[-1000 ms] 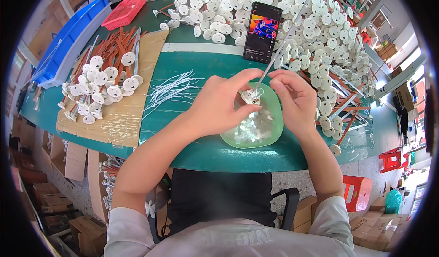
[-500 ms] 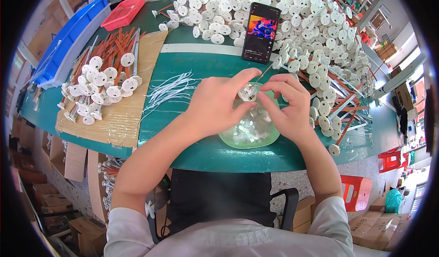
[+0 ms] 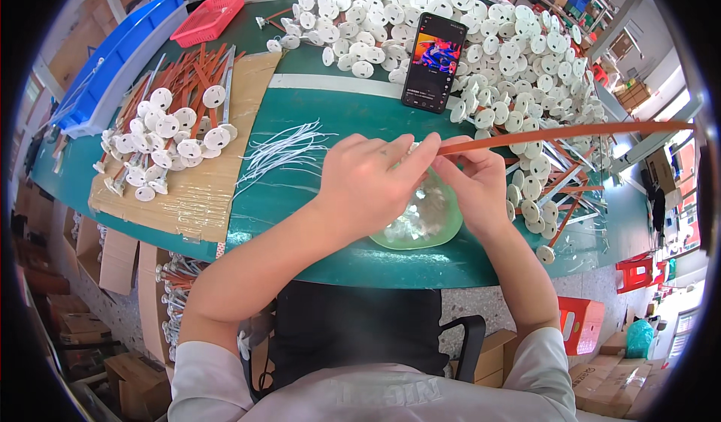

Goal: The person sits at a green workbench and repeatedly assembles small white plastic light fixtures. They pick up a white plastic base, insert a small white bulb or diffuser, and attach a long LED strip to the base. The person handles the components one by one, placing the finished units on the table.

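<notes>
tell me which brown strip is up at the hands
The long strip stretching rightward from between the left hand and right hand; the other brown strips lie heaped to either side.

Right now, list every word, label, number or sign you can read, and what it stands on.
Phone screen: small text, too small to read.
Light grey shirt front: faint lettering, too blurred to read.
Cardboard box at lower right: printed marks, too blurred to read.
Nothing I can quote.
</notes>
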A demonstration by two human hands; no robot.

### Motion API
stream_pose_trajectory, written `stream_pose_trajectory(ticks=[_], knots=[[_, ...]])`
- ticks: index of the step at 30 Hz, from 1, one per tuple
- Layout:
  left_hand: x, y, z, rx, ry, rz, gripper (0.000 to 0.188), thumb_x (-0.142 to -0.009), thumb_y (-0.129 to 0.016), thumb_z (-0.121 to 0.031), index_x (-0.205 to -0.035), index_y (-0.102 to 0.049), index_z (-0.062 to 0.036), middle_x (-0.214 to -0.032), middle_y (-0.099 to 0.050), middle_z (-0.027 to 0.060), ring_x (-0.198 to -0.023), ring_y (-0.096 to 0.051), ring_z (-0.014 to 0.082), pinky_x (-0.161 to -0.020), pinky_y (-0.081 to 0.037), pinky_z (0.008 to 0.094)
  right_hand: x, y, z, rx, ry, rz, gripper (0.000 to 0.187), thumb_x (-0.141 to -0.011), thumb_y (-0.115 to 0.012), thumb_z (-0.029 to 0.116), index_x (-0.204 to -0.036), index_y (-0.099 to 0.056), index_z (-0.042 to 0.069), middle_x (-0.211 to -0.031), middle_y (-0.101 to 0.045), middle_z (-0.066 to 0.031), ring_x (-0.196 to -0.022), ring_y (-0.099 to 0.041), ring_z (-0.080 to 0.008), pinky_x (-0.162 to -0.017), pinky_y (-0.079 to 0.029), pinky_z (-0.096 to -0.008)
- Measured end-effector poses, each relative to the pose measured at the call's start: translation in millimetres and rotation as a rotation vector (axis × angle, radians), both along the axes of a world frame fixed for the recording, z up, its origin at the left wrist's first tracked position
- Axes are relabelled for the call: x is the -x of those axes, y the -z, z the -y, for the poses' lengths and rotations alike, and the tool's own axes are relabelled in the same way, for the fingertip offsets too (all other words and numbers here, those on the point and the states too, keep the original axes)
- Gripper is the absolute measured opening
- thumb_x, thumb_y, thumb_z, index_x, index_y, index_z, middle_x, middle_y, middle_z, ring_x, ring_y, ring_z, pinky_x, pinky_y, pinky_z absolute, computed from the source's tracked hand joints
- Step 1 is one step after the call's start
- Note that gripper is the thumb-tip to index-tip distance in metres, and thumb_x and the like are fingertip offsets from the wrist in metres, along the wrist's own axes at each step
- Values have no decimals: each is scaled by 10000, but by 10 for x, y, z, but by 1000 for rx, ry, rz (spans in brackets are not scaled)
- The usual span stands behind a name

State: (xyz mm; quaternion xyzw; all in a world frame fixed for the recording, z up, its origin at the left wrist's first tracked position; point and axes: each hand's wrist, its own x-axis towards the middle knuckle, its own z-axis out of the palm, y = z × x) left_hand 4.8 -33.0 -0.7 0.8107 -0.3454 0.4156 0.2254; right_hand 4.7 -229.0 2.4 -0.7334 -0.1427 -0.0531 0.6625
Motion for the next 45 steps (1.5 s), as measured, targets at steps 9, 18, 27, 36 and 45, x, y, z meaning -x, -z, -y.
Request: stream_pose_trajectory(ticks=[9, 18, 27, 36, 45], knots=[[-47, 29, -25, -72, -50, 203, 426, -674, -744, -151, -1100, -741, -128, -965, -733, 117, -618, -655, 162, -572, -463, 292, 7, -68, 34, -40, -131, -117, 151, -897, -691, -1, -1047, -683, -17, -948, -695, -39, -859, -607, -72, -761, -484, -226], [-48, -5, -33, -103, -30, 207, 463, -681, -692, -141, -1142, -738, -150, -991, -723, 107, -603, -636, 146, -586, -469, 277, -18, -78, 39, -202, -295, -251, 108, -949, -622, 33, -1053, -620, 4, -930, -627, -14, -786, -557, -73, -722, -461, -227], [-77, -68, -111, 114, 99, -289, 450, -752, -799, -100, -1184, -675, -75, -1045, -730, 117, -735, -716, 179, -687, -549, 298, -69, -157, 156, -433, -251, -234, 78, -1014, -588, 139, -1049, -587, 69, -988, -590, 0, -912, -550, -96, -785, -461, -315], [-212, -124, -168, 850, 575, -1090, 420, -875, -790, -108, -1223, -581, 0, -1027, -730, 118, -844, -706, 137, -740, -573, 277, -247, -105, 239, 583, 341, 466, 79, -969, -608, 106, -965, -578, 33, -845, -604, -95, -742, -590, -246, -689, -476, -342], [-162, -215, -192, 829, 686, -1323, 383, -952, -702, -178, -1267, -527, -48, -1164, -709, 179, -938, -712, 216, -858, -527, 328, -256, -65, 239, 776, 250, 635, 185, -841, -701, 25, -1025, -692, 37, -987, -692, -136, -852, -681, -315, -755, -554, -380]])
